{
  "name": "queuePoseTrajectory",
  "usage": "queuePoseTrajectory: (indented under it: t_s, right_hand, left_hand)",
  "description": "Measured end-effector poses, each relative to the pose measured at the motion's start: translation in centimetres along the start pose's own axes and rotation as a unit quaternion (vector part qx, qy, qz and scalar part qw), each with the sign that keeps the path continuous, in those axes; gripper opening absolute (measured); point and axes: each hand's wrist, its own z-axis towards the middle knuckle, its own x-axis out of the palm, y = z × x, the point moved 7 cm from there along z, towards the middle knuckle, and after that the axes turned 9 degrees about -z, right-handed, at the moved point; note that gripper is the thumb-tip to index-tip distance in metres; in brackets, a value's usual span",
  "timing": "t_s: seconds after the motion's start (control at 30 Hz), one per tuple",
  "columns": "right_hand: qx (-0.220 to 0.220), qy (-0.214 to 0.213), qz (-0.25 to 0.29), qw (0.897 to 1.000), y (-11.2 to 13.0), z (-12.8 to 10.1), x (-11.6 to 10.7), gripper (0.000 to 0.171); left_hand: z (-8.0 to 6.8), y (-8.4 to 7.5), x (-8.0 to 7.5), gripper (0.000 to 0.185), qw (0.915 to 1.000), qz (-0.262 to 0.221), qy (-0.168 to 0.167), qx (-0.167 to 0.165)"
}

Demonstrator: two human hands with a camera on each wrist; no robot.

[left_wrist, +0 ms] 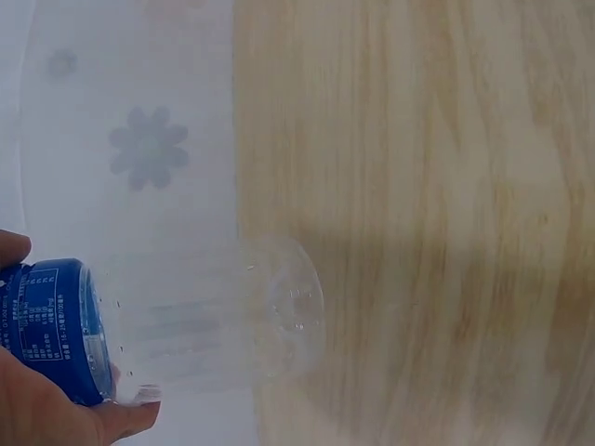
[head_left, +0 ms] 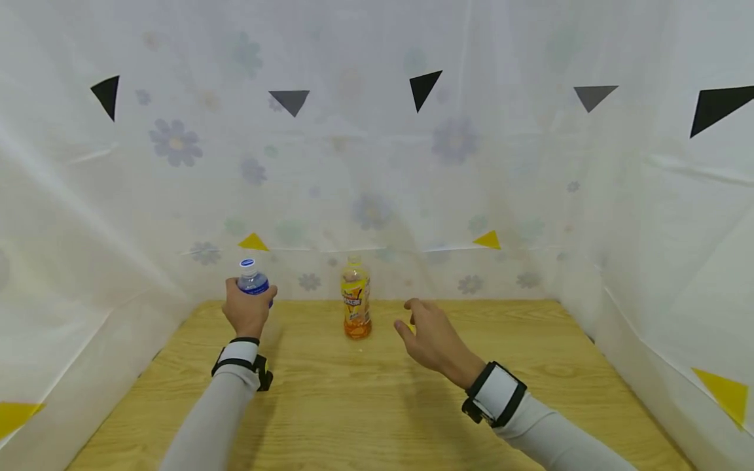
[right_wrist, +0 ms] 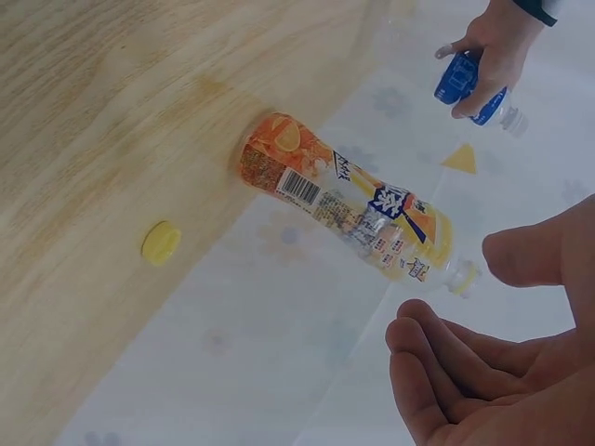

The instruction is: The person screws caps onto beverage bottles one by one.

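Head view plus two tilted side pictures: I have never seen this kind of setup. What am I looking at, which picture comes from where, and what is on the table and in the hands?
There is no machine here: a person works with two bare hands, wearing a camera on the head and one on each wrist. The wide picture is the head camera, looking forward and down. The other two come from the wrists, so they appear tilted.

The left hand grips a clear plastic water bottle with a blue label, lifted off the light wooden table. The right hand holds nothing, fingers relaxed, beside an upright orange drink bottle that has no cap on. A small yellow bottle cap lies on the table near it. White flower-printed sheeting surrounds the table.
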Motion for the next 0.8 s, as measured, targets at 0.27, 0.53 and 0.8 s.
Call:
queuePoseTrajectory:
  t_s: [0.27, 0.53, 0.8]
  right_hand:
    - [-0.003, -0.001, 0.001, 1.0, -0.2, -0.2, 0.2, 0.038]
    - [-0.009, -0.003, 0.0, 1.0, -0.1, -0.5, 0.4, 0.035]
    - [-0.007, 0.008, -0.011, 1.0, -0.2, -0.5, 0.7, 0.032]
  left_hand:
    - [-0.8, 0.7, -0.1, 0.073, 1.0, -0.002, 0.0, 0.005]
    - [-0.9, 1.3, 0.1, 0.075, 0.9998, -0.002, 0.008, 0.017]
    - [-0.9, 1.5, 0.1, 0.086, 0.9995, -0.021, 0.013, 0.019]
